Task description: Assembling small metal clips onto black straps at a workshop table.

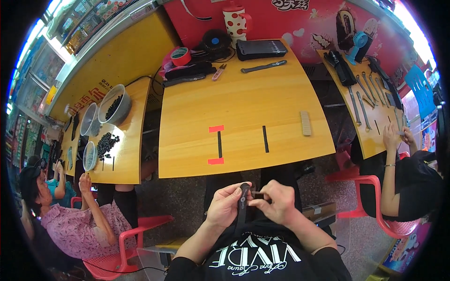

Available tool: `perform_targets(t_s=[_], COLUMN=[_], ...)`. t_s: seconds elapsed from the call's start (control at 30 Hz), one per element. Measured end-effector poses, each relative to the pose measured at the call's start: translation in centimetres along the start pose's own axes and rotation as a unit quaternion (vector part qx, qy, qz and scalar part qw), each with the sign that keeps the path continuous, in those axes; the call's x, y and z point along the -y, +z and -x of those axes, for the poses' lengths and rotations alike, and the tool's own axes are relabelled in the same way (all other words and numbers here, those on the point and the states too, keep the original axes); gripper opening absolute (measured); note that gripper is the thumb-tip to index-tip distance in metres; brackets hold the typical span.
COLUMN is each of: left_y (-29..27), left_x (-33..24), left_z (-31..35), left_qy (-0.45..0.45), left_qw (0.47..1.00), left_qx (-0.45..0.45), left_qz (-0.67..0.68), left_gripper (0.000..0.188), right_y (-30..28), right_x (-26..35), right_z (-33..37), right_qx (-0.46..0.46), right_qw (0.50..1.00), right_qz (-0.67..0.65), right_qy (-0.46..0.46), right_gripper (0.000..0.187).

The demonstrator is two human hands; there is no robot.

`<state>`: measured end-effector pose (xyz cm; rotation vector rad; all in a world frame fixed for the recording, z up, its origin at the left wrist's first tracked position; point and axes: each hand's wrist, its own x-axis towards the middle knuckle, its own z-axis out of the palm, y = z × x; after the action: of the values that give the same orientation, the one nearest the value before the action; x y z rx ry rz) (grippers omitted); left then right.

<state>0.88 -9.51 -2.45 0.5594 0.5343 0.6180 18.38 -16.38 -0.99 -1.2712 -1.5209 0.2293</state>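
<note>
Close to my body, below the table's front edge, I hold a dark strap [242, 202] with a rounded upper end. My left hand [224, 206] is closed around it, thumb and fingers pinching near that upper end, and the rest hangs down against my black shirt. My right hand [277, 201] is beside it with curled fingers, pinching at something small and thin next to the strap that I cannot make out. A similar dark strap [264, 66] lies flat at the far side of the wooden table [197, 107].
Red tape strips [216, 161] and black lines mark the table, and a beige ribbed block [305, 123] lies at right. Along the back are snips [219, 72], a tape roll [180, 56], a black case [261, 49] and a spotted cup [235, 23]. People work at tables on both sides.
</note>
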Motion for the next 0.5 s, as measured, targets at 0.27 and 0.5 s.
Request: perform_targets(t_s=[0.27, 0.5], left_y=[0.8, 0.8], left_x=[-0.5, -0.4], left_z=[0.5, 0.5], left_qy=[0.020, 0.014], left_qw=[0.998, 0.996], left_qx=[0.045, 0.052], left_qz=[-0.031, -0.069], left_gripper=[0.029, 0.028], right_y=[-0.8, -1.6], right_x=[-0.5, -0.6], right_z=[-1.6, -1.8], right_qx=[0.039, 0.084], right_qw=[0.987, 0.976], right_qz=[0.139, 0.175], right_qy=[-0.068, -0.101], right_gripper=[0.039, 0.031])
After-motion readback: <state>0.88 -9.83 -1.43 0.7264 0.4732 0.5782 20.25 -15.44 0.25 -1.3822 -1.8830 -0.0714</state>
